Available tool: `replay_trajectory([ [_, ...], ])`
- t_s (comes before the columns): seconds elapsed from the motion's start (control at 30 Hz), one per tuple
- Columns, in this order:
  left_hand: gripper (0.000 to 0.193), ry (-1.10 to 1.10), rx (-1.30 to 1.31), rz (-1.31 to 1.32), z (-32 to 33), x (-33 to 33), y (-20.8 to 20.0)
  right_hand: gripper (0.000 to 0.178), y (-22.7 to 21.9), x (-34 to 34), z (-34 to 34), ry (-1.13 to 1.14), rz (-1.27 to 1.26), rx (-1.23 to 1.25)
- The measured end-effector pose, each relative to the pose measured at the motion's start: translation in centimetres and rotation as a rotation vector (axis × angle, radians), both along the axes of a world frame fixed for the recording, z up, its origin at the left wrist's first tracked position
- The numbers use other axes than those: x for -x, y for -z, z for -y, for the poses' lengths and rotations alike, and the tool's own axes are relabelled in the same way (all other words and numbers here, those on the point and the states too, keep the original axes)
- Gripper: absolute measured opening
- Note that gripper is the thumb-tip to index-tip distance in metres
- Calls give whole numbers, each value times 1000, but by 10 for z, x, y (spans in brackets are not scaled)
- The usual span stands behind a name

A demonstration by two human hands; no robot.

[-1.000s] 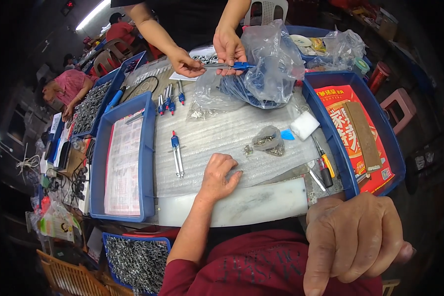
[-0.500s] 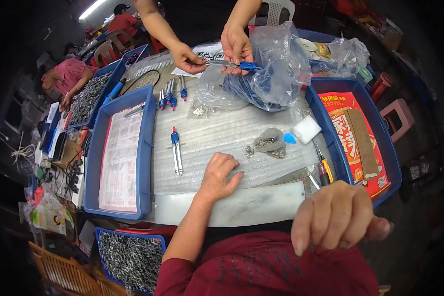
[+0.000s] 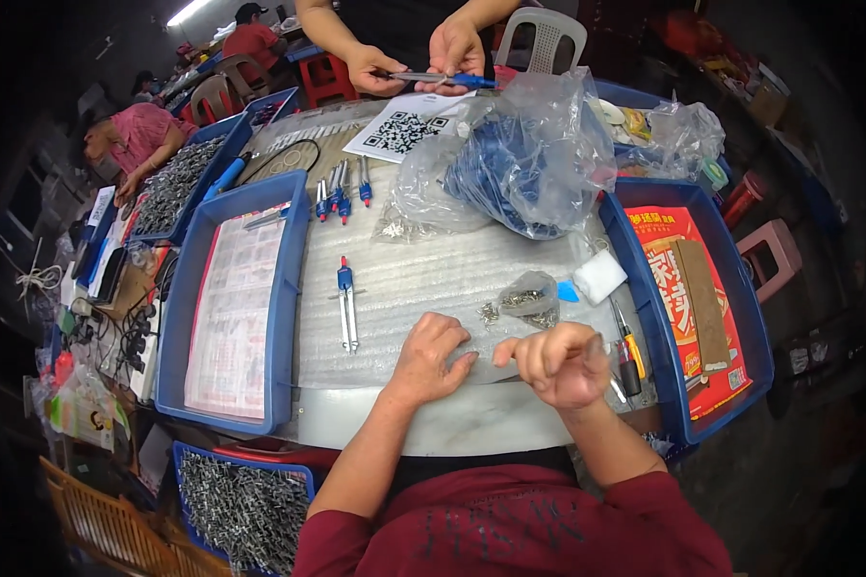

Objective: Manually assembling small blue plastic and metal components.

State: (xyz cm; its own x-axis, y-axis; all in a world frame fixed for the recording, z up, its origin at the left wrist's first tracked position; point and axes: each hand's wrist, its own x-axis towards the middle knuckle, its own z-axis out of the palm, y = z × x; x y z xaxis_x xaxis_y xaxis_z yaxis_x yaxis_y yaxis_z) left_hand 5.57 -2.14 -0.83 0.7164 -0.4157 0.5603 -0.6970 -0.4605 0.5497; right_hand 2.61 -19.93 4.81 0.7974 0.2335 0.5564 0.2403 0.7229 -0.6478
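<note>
My left hand [image 3: 431, 358] rests on the foam-covered table, holding nothing, its fingers loosely bent and its thumb apart. Raised above the table's near edge, my right hand [image 3: 560, 363] has half-curled, parted fingers and nothing visible in them. Closest to it is a small clear bag of little metal parts [image 3: 529, 300], with some loose pieces beside it. A blue and silver drawing compass [image 3: 346, 306] lies beyond my left hand, its legs toward me. Farther off are several more compasses [image 3: 335, 197]. Across the table, another person's hands [image 3: 452, 58] hold a compass [image 3: 443, 79].
Blue trays flank the work area: the left tray [image 3: 281, 317] holds printed sheets, the right tray [image 3: 649, 288] red packaging and a brown strip. A large plastic bag of blue pieces [image 3: 515, 163], a white pad [image 3: 599, 277] and a yellow-black screwdriver [image 3: 631, 348] lie between them.
My right hand has moved away from the camera, down toward the table and left. My left hand stays on the table. The other person's hands have drawn back with the compass, uncovering a printed sheet.
</note>
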Motion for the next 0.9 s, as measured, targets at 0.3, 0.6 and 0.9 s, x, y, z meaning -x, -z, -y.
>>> replay_trajectory([
  [0.3, 23, 3, -15, -7, 0, 0, 0, 49, 39, -16, -4, -11, -137, 48],
  [0.6, 20, 33, 17, -12, 1, -1, -2, 44, 58, -23, -3, 5, -208, 29],
  [0.9, 21, 24, 2, -26, 1, 0, -1, 42, 57, -23, 0, 16, -230, 16],
])
